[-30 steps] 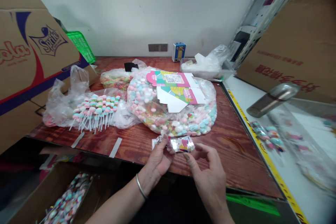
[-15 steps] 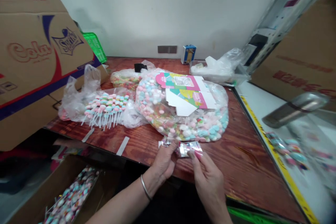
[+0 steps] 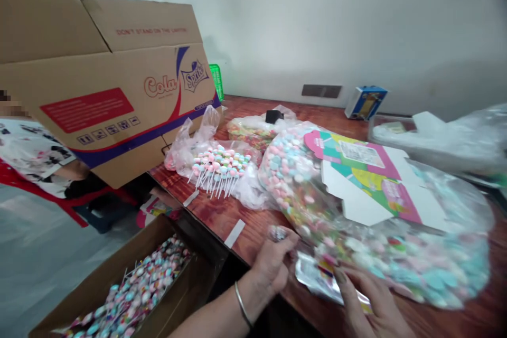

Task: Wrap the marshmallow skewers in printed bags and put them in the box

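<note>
Far left, below the counter (image 3: 212, 217): open box (image 3: 105, 272), well filled with small pastel sweets (image 3: 144, 280), some on sticks; judged the finished portion, going by their sheen (wrapping too small to confirm).

On the counter: lollipops (image 3: 219, 163) bunched over a clear bag (image 3: 253, 194), sticks toward the front edge, seemingly bare, so judged not yet done.

Left hand (image 3: 270, 265): fingers curled, pinching a crumpled silvery bit (image 3: 277, 232); identity unclear.

Packet (image 3: 311, 274): between the hands, near the counter's front edge, slanting down to the right. Right hand (image 3: 370, 303): thumb and fingers pinch its right end. Whether it is sealed cannot be told; judged in progress.

Right: big bag (image 3: 420, 257), well stocked, flat carton (image 3: 358, 169) on top; plenty appears left.
</note>
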### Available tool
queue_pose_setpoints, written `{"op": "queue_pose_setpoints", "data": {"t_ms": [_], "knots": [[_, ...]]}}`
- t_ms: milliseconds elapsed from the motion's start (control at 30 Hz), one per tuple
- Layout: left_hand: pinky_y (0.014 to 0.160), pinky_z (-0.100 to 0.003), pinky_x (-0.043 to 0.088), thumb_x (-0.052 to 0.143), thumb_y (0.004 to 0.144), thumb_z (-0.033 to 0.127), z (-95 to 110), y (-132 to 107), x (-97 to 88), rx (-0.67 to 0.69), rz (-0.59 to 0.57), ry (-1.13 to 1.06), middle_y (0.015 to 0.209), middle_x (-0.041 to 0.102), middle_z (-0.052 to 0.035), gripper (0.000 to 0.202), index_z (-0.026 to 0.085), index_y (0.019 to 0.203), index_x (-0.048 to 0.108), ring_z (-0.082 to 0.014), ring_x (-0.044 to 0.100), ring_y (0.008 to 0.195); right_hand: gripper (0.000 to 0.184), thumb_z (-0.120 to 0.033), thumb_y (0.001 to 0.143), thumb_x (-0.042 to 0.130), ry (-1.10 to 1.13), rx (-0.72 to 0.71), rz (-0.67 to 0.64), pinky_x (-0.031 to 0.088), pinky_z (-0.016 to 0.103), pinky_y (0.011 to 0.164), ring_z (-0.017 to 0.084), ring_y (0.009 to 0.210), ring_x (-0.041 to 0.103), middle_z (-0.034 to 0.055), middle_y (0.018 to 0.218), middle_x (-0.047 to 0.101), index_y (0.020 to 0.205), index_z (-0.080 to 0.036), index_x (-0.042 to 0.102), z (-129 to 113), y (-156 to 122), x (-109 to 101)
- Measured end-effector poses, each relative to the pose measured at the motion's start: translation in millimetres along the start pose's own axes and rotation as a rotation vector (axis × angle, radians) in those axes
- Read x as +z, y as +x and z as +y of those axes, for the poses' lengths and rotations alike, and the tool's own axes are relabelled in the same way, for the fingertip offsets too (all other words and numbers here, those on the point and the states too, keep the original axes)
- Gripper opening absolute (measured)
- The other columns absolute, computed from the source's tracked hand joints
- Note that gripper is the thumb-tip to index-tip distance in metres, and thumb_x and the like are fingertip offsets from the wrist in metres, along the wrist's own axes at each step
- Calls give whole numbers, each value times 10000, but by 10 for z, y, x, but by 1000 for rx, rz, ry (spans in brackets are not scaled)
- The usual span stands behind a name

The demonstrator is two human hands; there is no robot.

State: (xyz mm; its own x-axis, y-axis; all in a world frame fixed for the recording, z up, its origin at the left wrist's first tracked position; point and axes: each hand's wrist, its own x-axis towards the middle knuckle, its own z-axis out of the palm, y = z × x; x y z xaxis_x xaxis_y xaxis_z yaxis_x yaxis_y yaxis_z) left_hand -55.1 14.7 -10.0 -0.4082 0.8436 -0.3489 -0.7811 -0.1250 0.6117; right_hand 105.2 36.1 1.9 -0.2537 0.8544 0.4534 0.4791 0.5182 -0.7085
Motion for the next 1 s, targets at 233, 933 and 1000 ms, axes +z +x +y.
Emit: {"op": "queue_pose_setpoints", "data": {"t_ms": [233, 933, 1000], "knots": [[483, -158, 332, 837, 615, 214, 1290, 172, -873, 414, 186, -117, 571, 478, 67, 299, 143, 676, 552, -40, 417, 500, 277, -373, 884, 502, 228, 50, -371, 496, 325, 804, 218, 950, 638, 76, 1044, 696, 1006, -205, 685, -627, 777, 1344], [409, -160, 323, 686, 770, 65, 1094, 350, -730, -58, 115, -525, 590, 550, 28, 95, 112, 715, 625, -36, 426, 452, 276, -453, 860, 547, 32, -44, -187, 489, 229, 611, 170, 673, 664, 16, 785, 723, 884, -229, 707, -388, 644, 446], [402, -159, 314, 706, 753, 73, 938, 338, -559, -115, 66, -502, 561, 526, 39, 127, 115, 685, 607, -35, 407, 437, 215, -405, 850, 594, -68, -149, -133, 510, 202, 637, 161, 700, 692, 1, 846, 741, 957, -258, 707, -275, 372, 8]]}}
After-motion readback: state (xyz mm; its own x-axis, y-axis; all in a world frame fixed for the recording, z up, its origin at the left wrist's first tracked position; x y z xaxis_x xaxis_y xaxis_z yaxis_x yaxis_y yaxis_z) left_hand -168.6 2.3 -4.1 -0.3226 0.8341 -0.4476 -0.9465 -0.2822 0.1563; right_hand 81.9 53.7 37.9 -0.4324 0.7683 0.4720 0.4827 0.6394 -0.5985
